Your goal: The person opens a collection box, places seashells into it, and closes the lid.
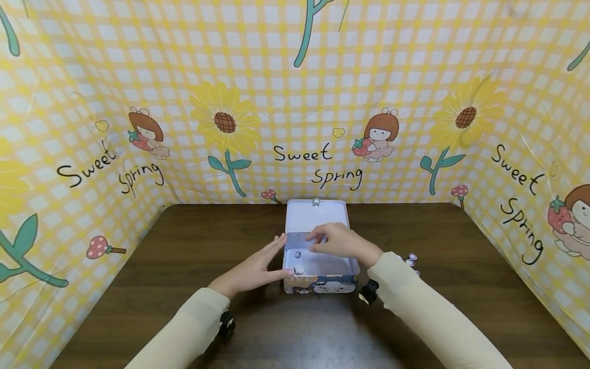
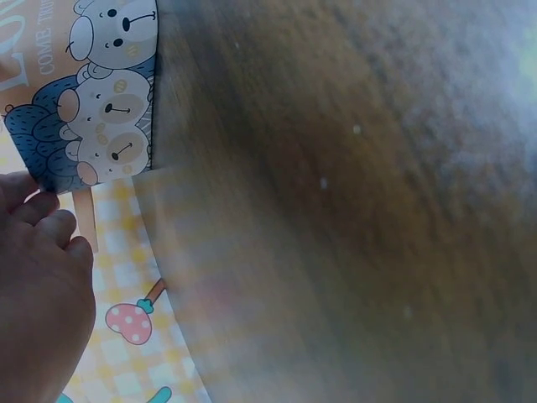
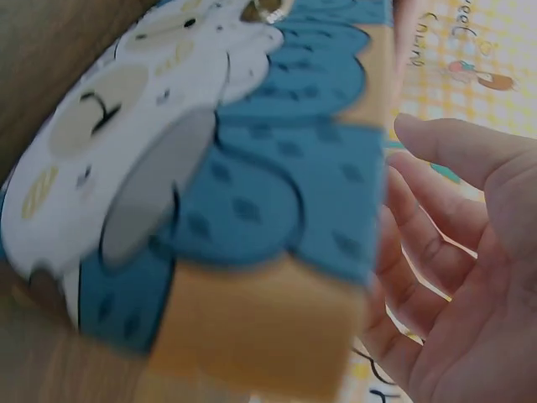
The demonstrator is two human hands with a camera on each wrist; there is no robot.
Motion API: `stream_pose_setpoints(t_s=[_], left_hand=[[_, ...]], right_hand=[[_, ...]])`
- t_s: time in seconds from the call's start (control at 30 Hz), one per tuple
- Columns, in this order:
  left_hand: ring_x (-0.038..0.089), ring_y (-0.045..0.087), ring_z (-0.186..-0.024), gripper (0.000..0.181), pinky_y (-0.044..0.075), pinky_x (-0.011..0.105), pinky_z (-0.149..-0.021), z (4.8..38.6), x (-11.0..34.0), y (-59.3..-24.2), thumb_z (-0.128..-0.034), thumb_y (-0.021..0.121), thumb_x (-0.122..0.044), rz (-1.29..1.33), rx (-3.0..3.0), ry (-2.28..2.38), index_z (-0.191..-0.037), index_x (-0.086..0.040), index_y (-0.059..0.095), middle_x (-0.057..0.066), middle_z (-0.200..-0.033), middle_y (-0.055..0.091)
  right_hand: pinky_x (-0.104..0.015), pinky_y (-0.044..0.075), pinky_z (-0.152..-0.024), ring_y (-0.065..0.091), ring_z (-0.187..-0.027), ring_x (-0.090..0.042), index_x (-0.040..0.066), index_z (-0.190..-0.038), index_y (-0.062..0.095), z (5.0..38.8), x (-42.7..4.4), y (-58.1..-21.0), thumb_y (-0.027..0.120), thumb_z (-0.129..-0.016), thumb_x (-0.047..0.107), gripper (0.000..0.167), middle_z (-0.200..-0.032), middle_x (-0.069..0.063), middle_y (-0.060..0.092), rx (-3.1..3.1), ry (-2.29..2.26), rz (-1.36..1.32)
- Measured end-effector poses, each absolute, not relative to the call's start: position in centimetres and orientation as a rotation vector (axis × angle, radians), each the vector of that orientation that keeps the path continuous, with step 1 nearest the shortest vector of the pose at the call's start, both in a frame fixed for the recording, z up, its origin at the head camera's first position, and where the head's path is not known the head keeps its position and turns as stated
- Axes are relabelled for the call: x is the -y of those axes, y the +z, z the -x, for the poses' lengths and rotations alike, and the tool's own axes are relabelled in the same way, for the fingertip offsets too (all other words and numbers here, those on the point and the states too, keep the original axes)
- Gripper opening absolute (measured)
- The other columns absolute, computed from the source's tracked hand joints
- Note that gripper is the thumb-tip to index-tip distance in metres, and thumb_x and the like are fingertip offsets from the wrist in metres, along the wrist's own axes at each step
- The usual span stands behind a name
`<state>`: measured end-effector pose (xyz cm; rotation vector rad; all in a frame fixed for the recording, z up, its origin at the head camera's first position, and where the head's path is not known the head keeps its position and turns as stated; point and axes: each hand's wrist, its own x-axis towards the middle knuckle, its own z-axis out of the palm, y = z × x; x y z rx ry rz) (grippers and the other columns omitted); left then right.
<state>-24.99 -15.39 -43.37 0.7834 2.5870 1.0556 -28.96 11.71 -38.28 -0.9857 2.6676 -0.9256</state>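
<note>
One open box [image 1: 299, 287] is set on the wooden table [image 1: 295, 328], its lid [image 1: 316, 216] raised at the far side and a clasp [image 1: 316, 202] carried at the lid's top edge. Inside, toward the left wall, a small shiny piece [image 1: 297, 254] and a rounder whitish piece [image 1: 298, 269] are held by the pale floor; the whitish one is placed nearer the front corner. Both pieces are found to the left of the right hand [image 1: 342, 242], which is poised over the interior with its fingers loosely bent and a gap left before the thumb (its fingertips are partly hidden by the box in the right wrist view). The box's left side is touched by the left hand [image 1: 255, 267], whose fingers and thumb are spread wide; the whitish piece is seen just beside that thumb's tip, within the rim. Bears are printed on the outer walls. Both forearms are covered by cream sleeves [image 1: 428, 307], with black devices [image 1: 226, 324] worn at the wrists. Beyond the right wrist, small pale pieces [image 1: 412, 260] are clustered on the table. Everything is backed by a yellow checked cloth [image 1: 295, 102], lettered "Sweet Spring".
</note>
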Motion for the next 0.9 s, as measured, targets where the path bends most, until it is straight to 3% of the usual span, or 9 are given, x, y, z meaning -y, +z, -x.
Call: stream_pose_setpoints(t_s=[0.3, 0.57, 0.9], left_hand=[[0.013, 0.003, -0.151, 0.096, 0.019, 0.055, -0.117, 24.9, 15.4, -43.3, -0.0926, 0.063, -0.060, -0.788, -2.605, 1.040, -0.163, -0.025, 0.008, -0.013, -0.165, 0.001], [0.013, 0.003, -0.151, 0.097, 0.019, 0.057, -0.116, 24.8, 15.4, -43.2, -0.0922, 0.063, -0.061, -0.788, -2.605, 1.034, -0.163, -0.026, 0.007, -0.013, -0.165, 0.000], [0.014, 0.004, -0.151, 0.096, 0.019, 0.057, -0.116, 24.9, 15.3, -43.1, -0.0919, 0.062, -0.063, -0.798, -2.613, 1.029, -0.163, -0.027, 0.008, -0.012, -0.165, 0.002]], right_hand=[[-0.031, 0.052, -0.067, 0.064, -0.079, -0.014, 0.012, -0.115, 0.074, 28.0, -15.3, -37.0, 0.073, -0.094, 0.020, 0.023, -0.094, 0.006, 0.069, -2.700, -0.983, 0.928], [-0.030, 0.051, -0.066, 0.058, -0.072, -0.014, 0.010, -0.113, 0.075, 27.4, -18.6, -37.4, 0.073, -0.094, 0.018, 0.021, -0.090, 0.006, 0.067, -2.753, -0.943, 0.894], [-0.034, 0.050, -0.070, 0.061, -0.080, -0.013, 0.008, -0.111, 0.074, 27.0, -23.4, -38.0, 0.073, -0.094, 0.016, 0.019, -0.093, 0.004, 0.069, -2.822, -0.885, 0.788]])
